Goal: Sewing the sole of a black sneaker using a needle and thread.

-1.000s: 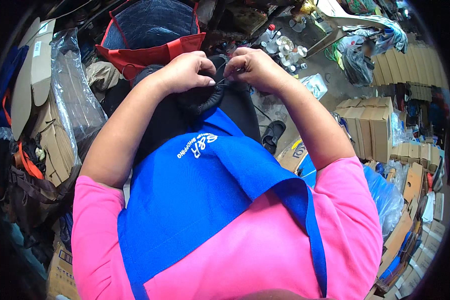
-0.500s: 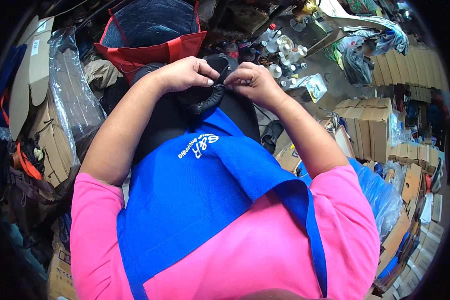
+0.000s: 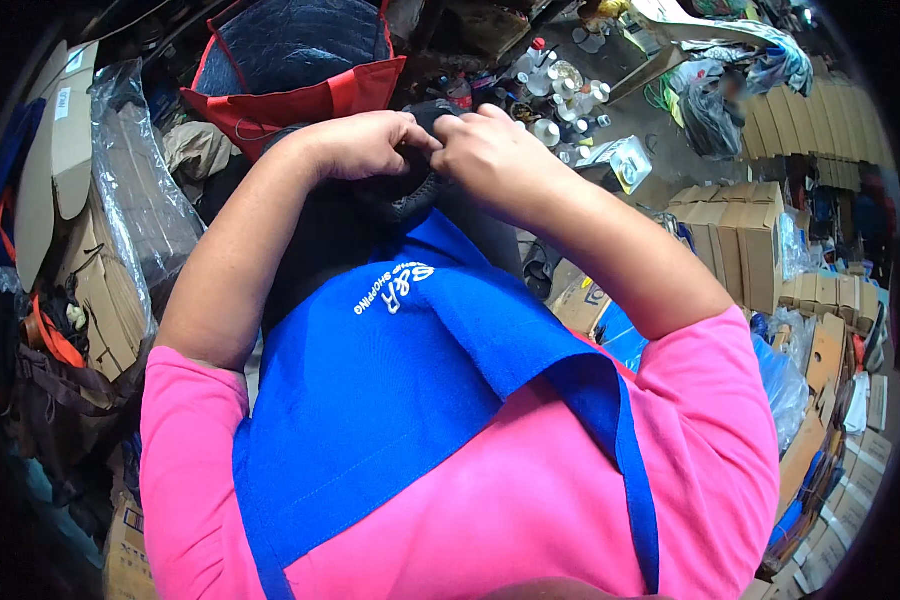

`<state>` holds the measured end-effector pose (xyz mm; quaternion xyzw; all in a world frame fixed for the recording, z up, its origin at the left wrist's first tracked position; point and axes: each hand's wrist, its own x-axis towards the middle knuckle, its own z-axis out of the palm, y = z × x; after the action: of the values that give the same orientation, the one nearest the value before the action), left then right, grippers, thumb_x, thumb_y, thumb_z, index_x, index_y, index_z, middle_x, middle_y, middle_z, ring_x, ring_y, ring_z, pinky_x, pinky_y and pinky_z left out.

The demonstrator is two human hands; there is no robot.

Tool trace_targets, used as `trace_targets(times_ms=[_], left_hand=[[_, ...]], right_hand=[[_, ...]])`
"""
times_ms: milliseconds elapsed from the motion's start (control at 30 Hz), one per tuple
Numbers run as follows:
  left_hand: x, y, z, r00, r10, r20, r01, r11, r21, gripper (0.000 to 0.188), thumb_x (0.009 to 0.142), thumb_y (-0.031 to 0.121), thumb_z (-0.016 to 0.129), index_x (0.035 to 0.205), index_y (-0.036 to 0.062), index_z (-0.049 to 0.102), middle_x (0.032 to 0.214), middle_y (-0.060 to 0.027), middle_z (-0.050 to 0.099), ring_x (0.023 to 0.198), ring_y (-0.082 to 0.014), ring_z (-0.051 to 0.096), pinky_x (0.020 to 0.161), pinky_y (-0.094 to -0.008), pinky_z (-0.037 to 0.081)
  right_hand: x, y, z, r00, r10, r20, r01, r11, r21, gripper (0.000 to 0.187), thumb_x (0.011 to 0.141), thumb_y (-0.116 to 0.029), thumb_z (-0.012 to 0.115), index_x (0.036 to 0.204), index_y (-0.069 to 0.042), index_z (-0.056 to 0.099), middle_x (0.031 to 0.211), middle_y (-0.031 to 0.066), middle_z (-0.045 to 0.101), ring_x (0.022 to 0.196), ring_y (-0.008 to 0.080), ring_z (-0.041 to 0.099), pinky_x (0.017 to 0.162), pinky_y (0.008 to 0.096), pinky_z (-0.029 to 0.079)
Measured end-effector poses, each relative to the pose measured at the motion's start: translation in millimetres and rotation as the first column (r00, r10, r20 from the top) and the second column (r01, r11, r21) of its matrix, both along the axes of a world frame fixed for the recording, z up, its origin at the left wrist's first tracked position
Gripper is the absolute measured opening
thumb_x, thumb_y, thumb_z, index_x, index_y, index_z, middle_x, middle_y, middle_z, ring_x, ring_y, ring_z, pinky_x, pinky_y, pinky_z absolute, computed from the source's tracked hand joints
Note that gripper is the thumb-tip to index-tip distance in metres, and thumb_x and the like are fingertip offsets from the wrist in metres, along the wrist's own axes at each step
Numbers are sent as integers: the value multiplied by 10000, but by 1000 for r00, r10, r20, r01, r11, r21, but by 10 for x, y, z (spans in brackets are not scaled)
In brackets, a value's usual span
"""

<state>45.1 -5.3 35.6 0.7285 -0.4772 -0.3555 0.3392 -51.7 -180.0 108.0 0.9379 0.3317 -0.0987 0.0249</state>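
In the upper centre of the frame, above my blue cloth apron with white lettering (image 3: 360, 380), I have a black padded article with a thick rounded rim (image 3: 408, 205). My left hand (image 3: 372, 142) grips its edge between the thumb and the bent fingers. My right hand (image 3: 485, 152) is curled, touching the left fingertips; its own fingertips are hidden, so I cannot tell what it grips. A red bag with silvery lining (image 3: 315, 98) stands open at the upper left, and white plastic bottles (image 3: 546, 131) stand at the upper right.
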Motion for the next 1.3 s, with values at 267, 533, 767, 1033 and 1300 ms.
trace_targets(times_ms=[267,533,767,1033,1300], left_hand=[[-217,-57,-31,795,533,289,-462,841,-282,292,714,118,738,954,23,601,965,-101,565,898,-255,593,806,-355,477],[-505,264,-56,871,447,202,-427,894,-137,207,752,116,699,916,25,610,911,-120,588,903,-291,606,807,-344,474],[-225,594,-110,451,708,-543,-876,467,-119,245,966,240,514,999,26,628,912,-57,642,855,-145,593,786,-280,465],[-308,329,-235,106,-153,-983,-848,502,-169,377,1007,319,378,679,134,383,587,32,330,530,-111,422,690,-314,423],[-52,980,302,624,747,-230,-739,660,137,283,941,231,516,1141,53,609,1011,-81,635,993,-176,601,882,-329,480]], right_hand=[[106,-169,-326,835,-332,-439,514,758,403,176,769,-158,705,900,-53,653,906,75,654,794,204,630,696,330,502],[-95,-423,-655,933,-234,-274,358,672,648,245,732,-257,742,809,-64,612,834,91,535,779,266,572,712,347,468],[70,-410,-968,623,-141,-770,516,-666,539,270,957,-299,526,893,-50,606,886,81,631,823,201,612,745,338,494],[-118,-432,-941,512,458,-727,759,-638,132,436,979,-416,419,650,-132,374,538,-18,296,459,126,256,537,303,306],[-322,-1035,-808,315,-149,-937,903,-258,344,382,908,-349,590,1135,-42,575,989,99,616,886,191,600,857,351,474]])
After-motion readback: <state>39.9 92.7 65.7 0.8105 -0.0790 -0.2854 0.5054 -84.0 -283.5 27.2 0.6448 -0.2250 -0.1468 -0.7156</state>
